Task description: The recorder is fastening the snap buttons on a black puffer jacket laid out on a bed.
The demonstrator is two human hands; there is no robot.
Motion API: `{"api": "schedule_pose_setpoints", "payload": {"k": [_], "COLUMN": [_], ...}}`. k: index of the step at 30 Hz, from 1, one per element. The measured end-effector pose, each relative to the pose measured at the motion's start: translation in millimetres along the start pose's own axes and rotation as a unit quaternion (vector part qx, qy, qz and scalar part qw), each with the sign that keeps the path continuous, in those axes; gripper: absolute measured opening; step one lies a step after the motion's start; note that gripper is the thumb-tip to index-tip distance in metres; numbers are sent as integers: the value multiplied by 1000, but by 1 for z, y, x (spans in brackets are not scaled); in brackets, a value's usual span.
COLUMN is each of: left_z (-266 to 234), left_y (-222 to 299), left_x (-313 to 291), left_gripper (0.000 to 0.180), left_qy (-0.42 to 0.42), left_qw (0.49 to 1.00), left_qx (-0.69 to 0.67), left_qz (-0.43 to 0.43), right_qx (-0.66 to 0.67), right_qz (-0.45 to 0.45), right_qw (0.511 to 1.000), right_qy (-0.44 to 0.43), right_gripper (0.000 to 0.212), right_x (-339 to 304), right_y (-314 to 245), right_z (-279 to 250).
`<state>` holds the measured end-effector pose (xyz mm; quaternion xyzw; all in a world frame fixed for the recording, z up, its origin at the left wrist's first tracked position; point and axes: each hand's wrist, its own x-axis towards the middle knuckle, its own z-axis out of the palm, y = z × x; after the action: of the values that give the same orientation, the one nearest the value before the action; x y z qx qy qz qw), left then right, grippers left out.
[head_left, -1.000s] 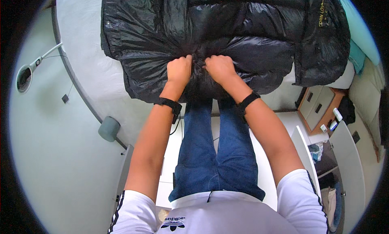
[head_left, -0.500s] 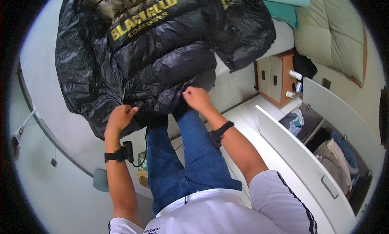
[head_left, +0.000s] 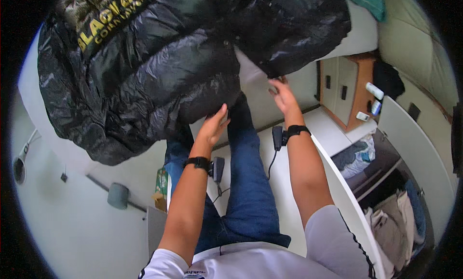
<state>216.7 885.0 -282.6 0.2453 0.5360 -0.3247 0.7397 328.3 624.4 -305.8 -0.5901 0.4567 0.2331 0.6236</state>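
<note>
A shiny black puffer jacket (head_left: 164,71) with yellow lettering and a brownish shoulder panel lies spread over the bed. Its lower edge hangs over the front side of the bed. At the middle of that edge is my left hand (head_left: 212,128), fingers stretched and apart, next to the fabric with nothing held. My right hand (head_left: 285,99) reaches up to the lower corner of the jacket's right part, just right of a gap in the hem. Its fingers are spread, with the tips at or touching the fabric; nothing shows gripped in them.
The white bed (head_left: 359,30) carries a teal cloth (head_left: 369,4) at the far right. Beyond stands a small wood cabinet (head_left: 337,86) with bottles on top. At right, an open white drawer (head_left: 345,192) holds folded clothes (head_left: 393,226). A grey cylinder (head_left: 118,195) is at left.
My left hand has opened off the hem and moved right. My right hand has moved right and up to the jacket's right corner, its fingers opening. The jacket sits further left in view.
</note>
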Motion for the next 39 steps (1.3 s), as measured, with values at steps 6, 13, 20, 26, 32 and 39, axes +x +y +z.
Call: {"api": "schedule_pose_setpoints", "payload": {"k": [6,13,20,26,32,39], "left_z": [51,85,92,81,101,119], "left_y": [-12,-16,-24,-18,-8,-13], "left_x": [0,-39,-34,-39,-44,-45], "left_gripper": [63,49,27,25,27,35], "left_qy": [-11,-13,73,112,166,107], "left_qw": [996,994,980,961,938,956], "left_qx": [-25,25,-28,35,175,-3], "left_qz": [85,102,184,251,248,275], "right_qx": [90,96,-115,-118,-56,-77], "right_qz": [59,115,-87,-46,41,65], "right_qw": [979,973,987,990,975,977], "right_qy": [-174,-175,-65,-63,-209,-189], "right_gripper": [30,25,21,23,20,15], "right_x": [-17,-86,-85,-107,-138,-135], "right_y": [-14,-46,-58,-71,-76,-55], "right_z": [-21,-32,-17,-7,24,42]}}
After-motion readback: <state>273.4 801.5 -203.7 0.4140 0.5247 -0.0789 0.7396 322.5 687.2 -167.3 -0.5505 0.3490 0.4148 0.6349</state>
